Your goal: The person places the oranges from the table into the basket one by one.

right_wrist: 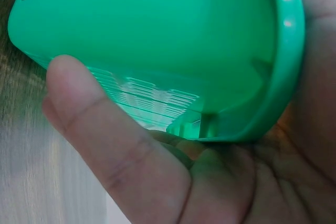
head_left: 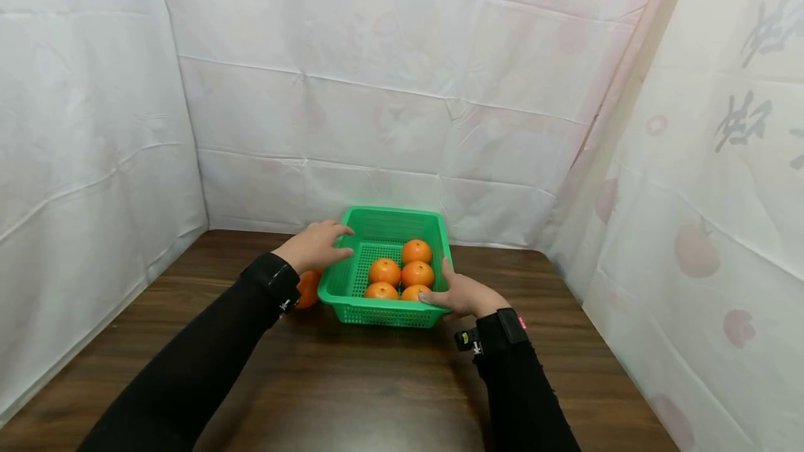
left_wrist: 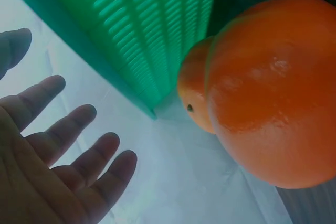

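Observation:
A green plastic basket [head_left: 383, 314] with slotted walls stands on the table, several oranges [head_left: 384, 271] lying in its front and right part. My right hand [head_left: 467, 293] grips the basket's near right corner, thumb over the rim and fingers along the outer wall, as the right wrist view also shows. Over the left rim hovers my left hand [head_left: 317, 246], fingers spread and holding nothing. Under that wrist, outside the basket's left wall, an orange [head_left: 308, 289] shows on the table. In the left wrist view, a large near orange [left_wrist: 278, 93] partly covers a second orange [left_wrist: 194, 85] beside the basket.
The dark wood-grain table [head_left: 377, 389] reaches back to a white cloth [head_left: 377, 124] close behind the basket. More cloth hangs along the left and right sides.

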### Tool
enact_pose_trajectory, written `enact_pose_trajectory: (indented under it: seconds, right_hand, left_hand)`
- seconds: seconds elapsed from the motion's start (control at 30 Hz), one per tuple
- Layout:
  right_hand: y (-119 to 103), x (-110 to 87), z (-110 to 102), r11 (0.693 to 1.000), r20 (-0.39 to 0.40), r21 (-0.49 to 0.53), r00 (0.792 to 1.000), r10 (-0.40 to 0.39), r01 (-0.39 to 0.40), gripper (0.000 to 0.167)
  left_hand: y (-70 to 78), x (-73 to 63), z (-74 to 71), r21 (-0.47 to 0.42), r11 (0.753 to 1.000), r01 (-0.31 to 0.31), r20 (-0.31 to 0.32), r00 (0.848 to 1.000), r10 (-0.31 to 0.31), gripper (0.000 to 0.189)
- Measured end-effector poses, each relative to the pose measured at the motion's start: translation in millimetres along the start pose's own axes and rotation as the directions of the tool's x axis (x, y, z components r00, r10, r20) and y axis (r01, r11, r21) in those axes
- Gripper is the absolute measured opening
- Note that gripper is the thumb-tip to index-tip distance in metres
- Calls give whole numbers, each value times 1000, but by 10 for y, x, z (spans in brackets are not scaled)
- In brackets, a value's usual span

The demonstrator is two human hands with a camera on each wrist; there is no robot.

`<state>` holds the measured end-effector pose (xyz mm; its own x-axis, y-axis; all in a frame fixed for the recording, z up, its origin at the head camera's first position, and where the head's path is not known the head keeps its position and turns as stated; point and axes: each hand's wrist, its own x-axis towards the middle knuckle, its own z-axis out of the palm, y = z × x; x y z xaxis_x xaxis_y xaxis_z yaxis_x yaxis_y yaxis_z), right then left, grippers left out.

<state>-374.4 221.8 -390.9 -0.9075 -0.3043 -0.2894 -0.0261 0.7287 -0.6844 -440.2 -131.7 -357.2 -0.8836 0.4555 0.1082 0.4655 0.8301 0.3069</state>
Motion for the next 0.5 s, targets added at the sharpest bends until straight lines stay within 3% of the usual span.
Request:
enact_pose_trajectory:
  seconds: [0.13,0.33,0.5]
  right_hand:
    - [12,7,9,1000,8,11,1000,-4,4,120]
    - [12,18,-23,1000,3,19,1000,-11,11,117]
    - [17,25,4,1000,12,22,1000,-12,11,118]
  left_hand:
    - [16,-79,-32,-12,999,41,-46,998,-42,54]
    - [84,-185,-103,-19,999,51,-134,990,-53,56]
    - [83,-298,-59,-22,996,86,-203,975,-89,53]
